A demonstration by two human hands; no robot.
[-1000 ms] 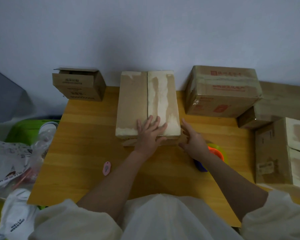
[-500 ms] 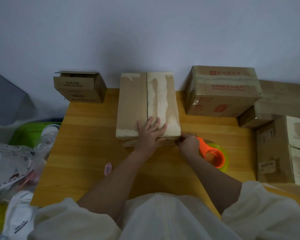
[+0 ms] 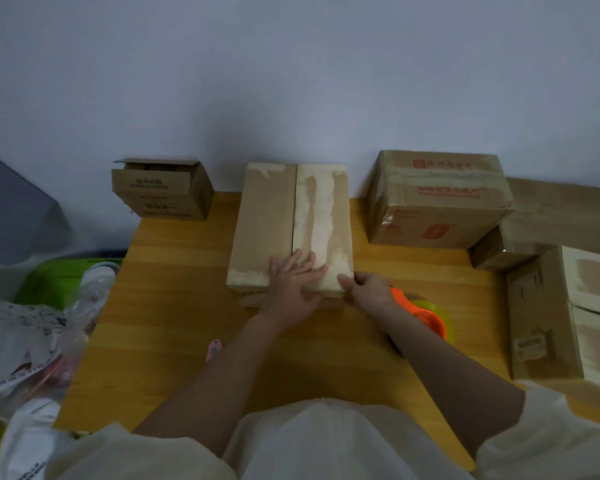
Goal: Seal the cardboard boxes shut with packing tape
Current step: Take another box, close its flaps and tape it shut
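two hands at the middle box (image 3: 291,223): left hand (image 3: 293,284) flat, pressing the flaps; right hand (image 3: 368,292) pinching tape (from the orange dispenser (image 3: 426,315)) at its near edge. next: draw tape along the seam.

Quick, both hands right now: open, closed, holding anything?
Left hand: open, fingers flat on top of the middle box.
Right hand: fingers curled at the box's near right corner; what they pinch cannot be told.
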